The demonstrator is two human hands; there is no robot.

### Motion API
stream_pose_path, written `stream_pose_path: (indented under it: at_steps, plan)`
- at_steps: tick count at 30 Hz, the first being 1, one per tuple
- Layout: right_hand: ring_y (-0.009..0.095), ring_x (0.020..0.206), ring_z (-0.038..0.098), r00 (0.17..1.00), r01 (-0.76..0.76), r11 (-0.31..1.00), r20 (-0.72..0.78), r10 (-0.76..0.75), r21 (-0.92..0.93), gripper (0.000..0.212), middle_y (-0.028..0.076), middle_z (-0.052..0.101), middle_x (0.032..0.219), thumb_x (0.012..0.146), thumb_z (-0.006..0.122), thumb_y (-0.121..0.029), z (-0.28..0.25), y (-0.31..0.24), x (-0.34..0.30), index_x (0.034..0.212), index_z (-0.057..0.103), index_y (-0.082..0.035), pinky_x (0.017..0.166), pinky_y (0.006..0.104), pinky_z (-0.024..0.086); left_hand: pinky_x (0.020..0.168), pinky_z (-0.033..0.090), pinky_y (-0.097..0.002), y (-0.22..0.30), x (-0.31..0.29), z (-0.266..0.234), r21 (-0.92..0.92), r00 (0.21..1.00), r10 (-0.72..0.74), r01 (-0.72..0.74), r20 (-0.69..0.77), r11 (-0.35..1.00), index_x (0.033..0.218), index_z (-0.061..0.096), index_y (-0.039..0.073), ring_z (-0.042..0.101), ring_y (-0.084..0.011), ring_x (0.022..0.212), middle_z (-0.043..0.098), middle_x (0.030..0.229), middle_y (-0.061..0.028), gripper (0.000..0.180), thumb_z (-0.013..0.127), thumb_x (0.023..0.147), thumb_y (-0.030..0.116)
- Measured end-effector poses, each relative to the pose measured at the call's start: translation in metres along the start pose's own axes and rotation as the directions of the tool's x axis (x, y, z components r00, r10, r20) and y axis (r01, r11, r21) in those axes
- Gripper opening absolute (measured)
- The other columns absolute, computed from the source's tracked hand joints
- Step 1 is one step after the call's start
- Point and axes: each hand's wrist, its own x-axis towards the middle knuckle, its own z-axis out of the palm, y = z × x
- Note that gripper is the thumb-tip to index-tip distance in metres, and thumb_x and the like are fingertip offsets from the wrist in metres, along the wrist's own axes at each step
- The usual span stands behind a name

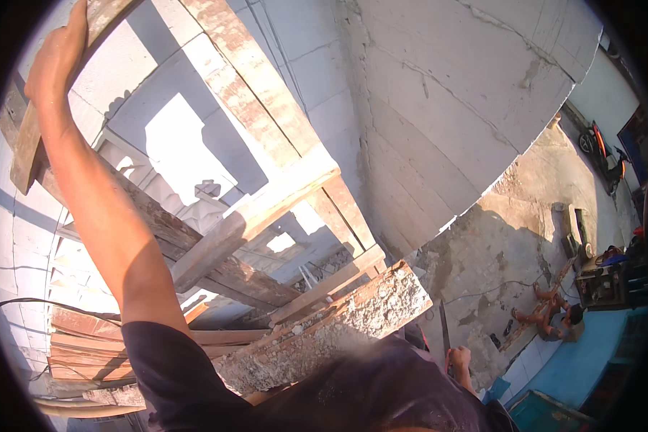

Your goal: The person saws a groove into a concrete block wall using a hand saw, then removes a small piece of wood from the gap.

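Note:
My left hand [56, 61] is raised at the upper left, its fingers closed round the top crosspiece of a wooden ladder-like frame [259, 93]. Lower crosspieces, one of them a pale board [266, 216], join its two long timbers. Down by my right side, my right hand [461, 360] is closed on a long, thin, dark blade-like tool [444, 324] that points up and away. My torso partly hides that arm. Close in front of my body lies a thick plank [338, 324] crusted with mortar.
A grey block wall [453, 93] rises beyond the frame. Stacked boards [86, 345] lie at the lower left. Far below at the right, another person [554, 320] sits on the ground near a cable and a dark box [601, 288]. A motorbike [606, 155] stands farther off.

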Motion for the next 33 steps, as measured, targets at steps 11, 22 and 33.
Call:
stream_pose_path:
  at_steps: [11, 22, 33]
  plan:
    - [0.039, 0.094, 0.068, 0.936, 0.243, 0.95, -0.21, -0.283, -0.198, 0.05, 0.024, 0.071, 0.098, 0.089, 0.069, -0.035, -0.084, -0.094, 0.025, 0.127, 0.065, -0.003, 0.08, 0.047, 0.054, 0.083, 0.054, -0.0509, 0.016, -0.02, -0.038, -0.25, 0.995, -0.019, -0.007, -0.1, 0.968, 0.085, 0.077, -0.005, 0.072, -0.046, 0.087, 0.072, 0.084, -0.0308, 0.076, 0.041, 0.099, 0.06]
    - [0.044, 0.1, 0.068, 0.862, 0.331, 0.914, -0.319, -0.394, -0.235, 0.045, 0.026, 0.072, 0.101, 0.091, 0.07, -0.039, -0.094, -0.06, 0.017, 0.122, 0.069, -0.008, 0.085, 0.0506, 0.054, 0.084, 0.054, -0.0512, 0.017, -0.024, -0.044, -0.253, 0.995, -0.01, -0.016, -0.101, 0.967, 0.085, 0.077, -0.007, 0.072, -0.0467, 0.086, 0.071, 0.084, -0.0326, 0.075, 0.042, 0.099, 0.058]
    - [0.043, 0.09, 0.069, 0.706, 0.608, 0.79, -0.404, -0.582, -0.078, 0.036, 0.027, 0.071, 0.098, 0.094, 0.065, -0.026, -0.232, -0.22, -0.068, 0.119, 0.067, -0.001, 0.076, 0.051, 0.054, 0.085, 0.054, -0.0515, 0.023, -0.021, -0.035, -0.274, 0.996, -0.025, -0.001, -0.09, 0.962, 0.087, 0.077, -0.007, 0.072, -0.0468, 0.088, 0.071, 0.087, -0.0331, 0.072, 0.045, 0.098, 0.056]
